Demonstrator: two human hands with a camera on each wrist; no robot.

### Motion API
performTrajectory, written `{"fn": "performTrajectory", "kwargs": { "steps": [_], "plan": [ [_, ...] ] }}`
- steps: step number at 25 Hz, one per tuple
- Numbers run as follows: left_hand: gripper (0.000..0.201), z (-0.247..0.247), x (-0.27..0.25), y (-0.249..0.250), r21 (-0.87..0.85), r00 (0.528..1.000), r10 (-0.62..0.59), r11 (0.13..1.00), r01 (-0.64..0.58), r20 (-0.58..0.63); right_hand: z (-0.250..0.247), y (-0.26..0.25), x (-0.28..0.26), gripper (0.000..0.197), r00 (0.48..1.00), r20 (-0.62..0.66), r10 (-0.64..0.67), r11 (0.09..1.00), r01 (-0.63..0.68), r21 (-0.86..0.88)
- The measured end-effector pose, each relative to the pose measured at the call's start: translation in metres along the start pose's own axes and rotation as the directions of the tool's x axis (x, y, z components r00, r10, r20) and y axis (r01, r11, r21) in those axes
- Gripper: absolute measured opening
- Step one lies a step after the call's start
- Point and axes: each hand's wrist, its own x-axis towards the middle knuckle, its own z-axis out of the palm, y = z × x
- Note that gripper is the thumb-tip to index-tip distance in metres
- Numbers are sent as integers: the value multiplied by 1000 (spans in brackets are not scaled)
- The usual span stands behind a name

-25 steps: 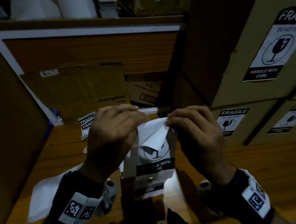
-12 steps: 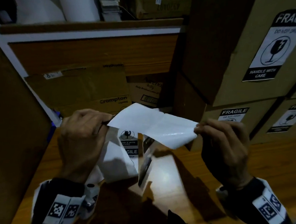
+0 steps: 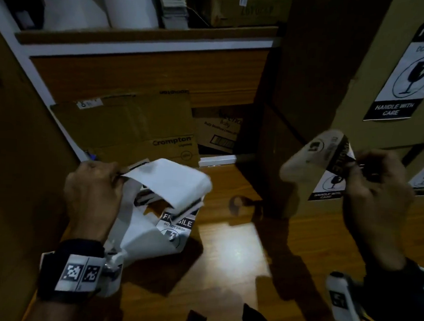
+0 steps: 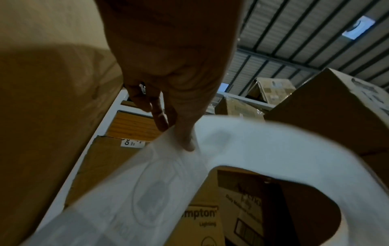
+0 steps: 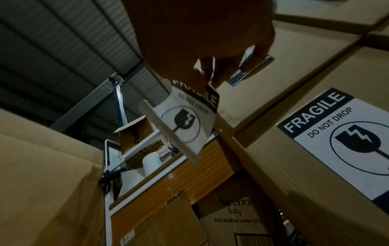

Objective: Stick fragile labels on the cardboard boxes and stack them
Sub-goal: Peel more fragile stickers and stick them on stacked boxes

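Between the right hand's point(image 3: 375, 195) thumb and fingertips hangs a peeled fragile label point(image 3: 320, 152), curling limp: light, floppy, presumably sticky-backed, best held by its top edge. Opposite, the left hand point(image 3: 92, 190) pinches the bare backing sheet point(image 3: 170, 180) above the wooden tabletop point(image 3: 224, 272).

Peeled label point(image 3: 320, 152) in right hand point(image 3: 375, 200)

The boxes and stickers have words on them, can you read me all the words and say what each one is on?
"FRAGILE DO NOT DROP": label pinched by the right hand.
"FRAGILE DO NOT DROP": label on the stacked box.
"HANDLE WITH CARE": label on the top box.
"Crompton": flat carton.
"baby", "Daily Moisture Lotion": back carton; its brand word is too dim.
White sheet in the left hand: no readable words.
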Motion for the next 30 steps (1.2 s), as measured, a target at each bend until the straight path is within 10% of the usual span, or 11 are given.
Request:
{"fn": "performTrajectory", "kwargs": {
  "steps": [3,7,11,17,19,22,27,30],
  "plan": [
    [31,9,0,-5,-11,960,62,998,-61,272,-12,-7,8,7,966,185,180,969,-207,134],
    [80,15,-2,5,-61,780,149,988,-141,608,-25,-15,16,6,896,398,199,954,-271,132],
    [76,-11,12,51,-273,864,323,935,-228,386,-43,-15,23,16,886,447,122,992,-117,-40],
    [40,-17,34,111,-155,760,388,919,-362,522,-89,-10,38,27,898,431,92,994,-53,-100],
    [23,-26,32,140,-333,812,405,901,-278,420,-106,1,46,29,907,412,82,992,-36,-119],
    [16,-52,13,218,-748,895,416,643,-163,162,-127,24,58,36,886,454,92,990,-31,-139],
    [60,-60,-30,357,-747,746,663,530,-402,68,-169,70,89,56,817,577,18,998,19,-58],
    [47,-45,-52,417,-759,746,666,494,-425,17,-205,106,109,71,778,626,-61,996,90,-16]
  ]
}}
